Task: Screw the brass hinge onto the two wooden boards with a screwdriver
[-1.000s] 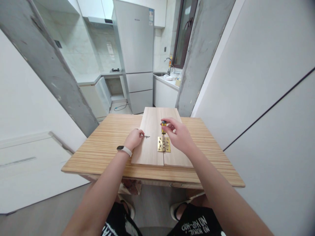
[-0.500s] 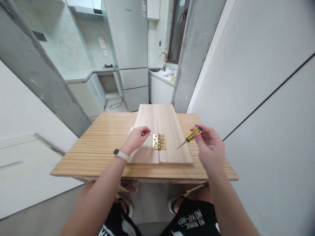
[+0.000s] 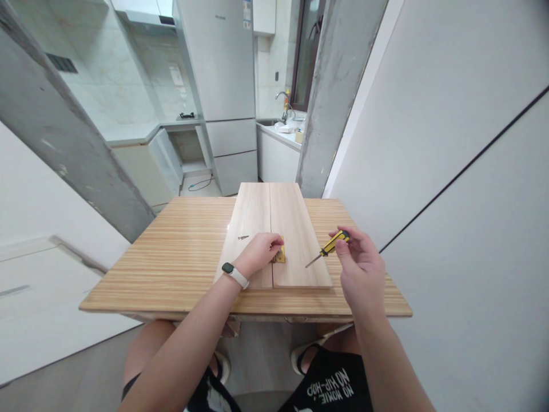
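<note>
On the tabletop (image 3: 180, 257), two boards (image 3: 291, 229) lay side by side, brass hinge (image 3: 279, 256) across their seam. Step judged: seating a screw in the hinge. Left hand (image 3: 258, 256) curled over hinge, fingertips pinched together, contents hidden. Right hand (image 3: 359, 263) clamped on screwdriver (image 3: 328, 248), tip angled toward hinge, clear of it. Spare screw (image 3: 242, 237) nearby. Next move judged: tip aligned into screw head.

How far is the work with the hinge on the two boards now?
Done: the two boards lie edge to edge and the brass hinge sits on their seam. In hand: the left hand covers most of the hinge; the right hand holds the screwdriver off the wood. Left: one screw lies loose on the left board.
</note>
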A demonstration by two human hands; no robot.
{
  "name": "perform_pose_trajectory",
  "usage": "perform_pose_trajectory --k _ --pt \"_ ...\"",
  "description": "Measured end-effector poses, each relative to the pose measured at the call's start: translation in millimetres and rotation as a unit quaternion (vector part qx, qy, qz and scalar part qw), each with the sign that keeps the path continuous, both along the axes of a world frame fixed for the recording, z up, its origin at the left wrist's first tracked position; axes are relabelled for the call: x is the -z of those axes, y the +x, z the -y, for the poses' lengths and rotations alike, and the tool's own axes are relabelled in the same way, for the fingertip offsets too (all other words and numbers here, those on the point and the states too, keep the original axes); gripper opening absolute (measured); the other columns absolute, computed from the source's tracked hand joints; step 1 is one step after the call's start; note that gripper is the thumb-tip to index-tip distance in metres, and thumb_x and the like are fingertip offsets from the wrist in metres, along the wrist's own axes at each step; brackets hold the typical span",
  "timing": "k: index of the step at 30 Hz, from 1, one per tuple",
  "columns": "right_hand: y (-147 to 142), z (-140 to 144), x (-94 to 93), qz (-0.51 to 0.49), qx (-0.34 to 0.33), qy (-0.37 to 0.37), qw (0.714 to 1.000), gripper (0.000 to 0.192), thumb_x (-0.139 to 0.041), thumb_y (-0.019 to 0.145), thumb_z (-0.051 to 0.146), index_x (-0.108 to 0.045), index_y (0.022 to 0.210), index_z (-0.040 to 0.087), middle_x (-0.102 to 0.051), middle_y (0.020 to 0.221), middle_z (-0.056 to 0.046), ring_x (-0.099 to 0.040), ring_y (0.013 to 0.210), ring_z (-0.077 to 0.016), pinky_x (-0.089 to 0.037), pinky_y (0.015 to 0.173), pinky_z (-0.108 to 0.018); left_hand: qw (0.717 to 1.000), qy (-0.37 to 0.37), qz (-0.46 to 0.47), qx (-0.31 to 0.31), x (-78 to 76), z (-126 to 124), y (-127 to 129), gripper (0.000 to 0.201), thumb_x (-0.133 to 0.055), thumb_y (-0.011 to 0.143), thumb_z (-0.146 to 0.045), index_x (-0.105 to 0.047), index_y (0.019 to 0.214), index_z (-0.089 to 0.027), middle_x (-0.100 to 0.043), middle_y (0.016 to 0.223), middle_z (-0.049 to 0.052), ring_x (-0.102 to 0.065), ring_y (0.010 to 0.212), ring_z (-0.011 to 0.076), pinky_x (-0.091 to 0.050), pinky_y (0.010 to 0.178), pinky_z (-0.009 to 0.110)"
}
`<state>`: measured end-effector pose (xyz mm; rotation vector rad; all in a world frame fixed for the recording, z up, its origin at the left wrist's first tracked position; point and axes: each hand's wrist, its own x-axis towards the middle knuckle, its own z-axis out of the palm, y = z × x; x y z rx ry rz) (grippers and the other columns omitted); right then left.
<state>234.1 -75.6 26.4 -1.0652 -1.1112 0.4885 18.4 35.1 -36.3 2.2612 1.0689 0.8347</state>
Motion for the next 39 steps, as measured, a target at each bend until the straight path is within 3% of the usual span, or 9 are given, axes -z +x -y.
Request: perform_pose_trajectory --k 8,15,21,27,39 --pt "-5.0 -5.2 0.9 -0.001 -0.013 -0.001 1.000 0.028 -0.070 0.095 0.035 -0.068 0.120 0.024 -0.074 0.110 -0.010 -0.071 0.098 -0.0218 -0.058 0.088 -0.040 0.999 0.022 -0.026 -0.001 2.9 3.9 4.5 0.019 -0.061 0.087 -0.012 -0.075 0.096 -0.020 -0.077 0.092 0.007 -0.071 0.084 0.0209 -0.054 0.078 0.031" --pt "-12.6 -29.3 -4.5 0.013 -0.040 0.034 0.999 0.027 -0.070 0.095 0.036 -0.068 0.120 0.025 -0.074 0.109 -0.008 -0.070 0.095 -0.0210 -0.058 0.084 -0.039 0.999 0.020 -0.019 -0.031 12.4 6.9 10.2 0.019 -0.060 0.085 -0.006 -0.072 0.093 -0.019 -0.075 0.089 0.005 -0.069 0.082 0.0187 -0.052 0.075 0.028" --pt "-26.2 -54.9 -1.4 0.020 -0.072 0.035 0.997 0.025 -0.069 0.096 0.037 -0.068 0.118 0.025 -0.074 0.110 -0.008 -0.069 0.098 -0.0216 -0.056 0.086 -0.040 0.999 -0.013 0.026 -0.035 16.2 8.7 10.5 0.037 -0.061 0.085 -0.006 -0.067 0.118 -0.021 -0.075 0.090 0.003 -0.070 0.083 0.0171 -0.053 0.076 0.027" --pt "-35.5 -73.0 7.6 0.021 -0.099 0.021 0.995 0.027 -0.068 0.095 0.037 -0.068 0.120 0.025 -0.073 0.111 -0.008 -0.068 0.097 -0.0224 -0.055 0.089 -0.043 0.998 -0.022 0.039 -0.041 16.7 9.1 11.5 0.039 -0.063 0.085 -0.006 -0.065 0.120 -0.022 -0.075 0.089 0.001 -0.069 0.082 0.0162 -0.052 0.075 0.026" --pt "-35.5 -80.1 13.2 0.049 -0.106 0.018 0.993 0.027 -0.067 0.095 0.038 -0.068 0.121 0.027 -0.074 0.112 -0.009 -0.068 0.099 -0.0242 -0.055 0.089 -0.044 0.998 -0.024 0.042 -0.048 19.5 8.7 11.9 0.038 -0.064 0.085 -0.006 -0.065 0.119 -0.022 -0.075 0.090 0.002 -0.070 0.083 0.0165 -0.053 0.076 0.026"
